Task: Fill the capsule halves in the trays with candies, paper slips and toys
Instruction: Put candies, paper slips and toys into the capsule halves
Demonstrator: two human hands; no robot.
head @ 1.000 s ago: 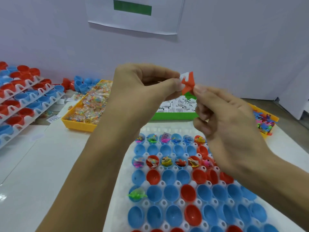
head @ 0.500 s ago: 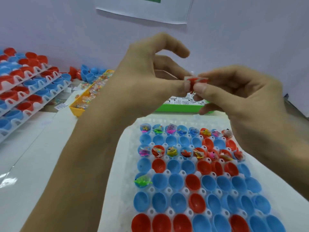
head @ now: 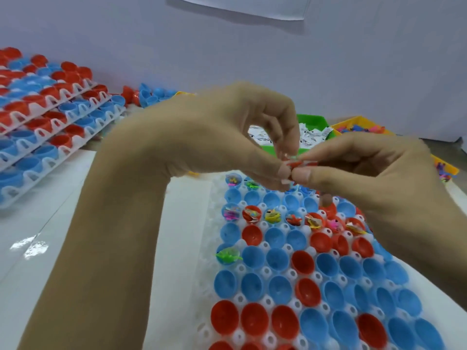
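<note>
A white tray of blue and red capsule halves lies in front of me. One far row holds candies, slips and toys, and a green toy sits in a blue half at the left edge. My left hand and my right hand meet above the tray's far end. Both pinch a small red toy between thumbs and fingertips; most of it is hidden by the fingers.
Stacked white trays of red and blue halves stand at the left. Loose halves lie by the wall. A green bin of paper slips and a yellow bin of toys sit behind my hands.
Both hands have come lower and closer to the tray while still pinching the red toy. The view has tilted down, so the candy bin is now hidden behind my left hand.
</note>
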